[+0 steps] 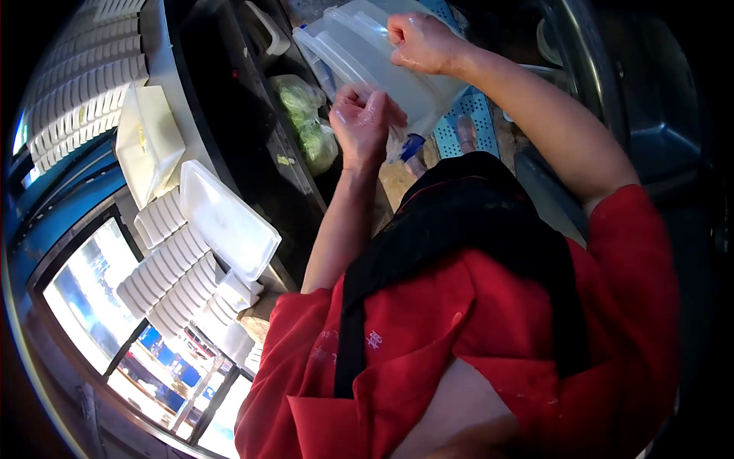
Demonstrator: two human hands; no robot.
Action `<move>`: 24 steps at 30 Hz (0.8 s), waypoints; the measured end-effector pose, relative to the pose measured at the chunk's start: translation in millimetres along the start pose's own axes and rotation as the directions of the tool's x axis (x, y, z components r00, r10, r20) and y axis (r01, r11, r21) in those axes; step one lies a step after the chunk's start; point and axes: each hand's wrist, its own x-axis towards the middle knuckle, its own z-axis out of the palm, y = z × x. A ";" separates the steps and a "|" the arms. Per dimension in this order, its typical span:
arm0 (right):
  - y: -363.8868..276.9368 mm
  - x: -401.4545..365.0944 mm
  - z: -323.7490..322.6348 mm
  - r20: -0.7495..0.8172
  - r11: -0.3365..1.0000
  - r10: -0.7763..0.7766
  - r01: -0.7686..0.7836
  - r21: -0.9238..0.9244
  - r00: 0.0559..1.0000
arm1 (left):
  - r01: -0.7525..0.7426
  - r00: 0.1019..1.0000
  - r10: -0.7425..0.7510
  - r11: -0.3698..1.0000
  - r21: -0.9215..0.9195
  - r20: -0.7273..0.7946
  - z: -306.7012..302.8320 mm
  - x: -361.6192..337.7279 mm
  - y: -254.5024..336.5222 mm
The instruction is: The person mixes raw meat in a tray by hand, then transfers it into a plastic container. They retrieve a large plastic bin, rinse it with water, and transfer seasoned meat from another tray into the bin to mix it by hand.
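A large translucent plastic container point(428, 96) with a blue part point(413, 146) at its near edge is at the top middle. My left hand point(359, 126) is closed above its left side, fingers curled and thumb up. Farther right and up, my right hand point(424, 44) forms a fist over the container. Both hands look wet. Whatever the curled fingers hold, if anything, is hidden.
Bagged green vegetables point(307, 122) lie left of my left hand. Farther left are stacked white trays point(172, 264), a white lid point(229, 222) and a cream tub point(149, 145). A perforated blue mat point(475, 122) lies below, and a dark basin point(665, 138) stands right.
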 end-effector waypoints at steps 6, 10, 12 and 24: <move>21.7 0.8 -13.8 0.197 0.871 0.114 -0.193 0.452 0.974 | -0.004 0.999 0.000 0.992 0.123 0.034 -36.3 -11.0 42.6; 28.3 1.6 -0.6 0.175 0.686 -0.044 -0.097 0.721 0.984 | -0.067 0.991 0.088 0.978 0.196 -0.102 -28.5 -17.3 67.9; 16.0 1.4 -7.5 0.286 0.663 0.097 -0.276 0.696 0.953 | -0.093 0.983 0.115 0.984 0.150 -0.141 -40.8 -13.7 85.8; 13.3 50.2 -105.7 0.225 0.799 0.075 -0.194 0.569 0.971 | -0.538 0.778 0.625 0.718 -0.442 0.067 -186.1 -115.7 219.4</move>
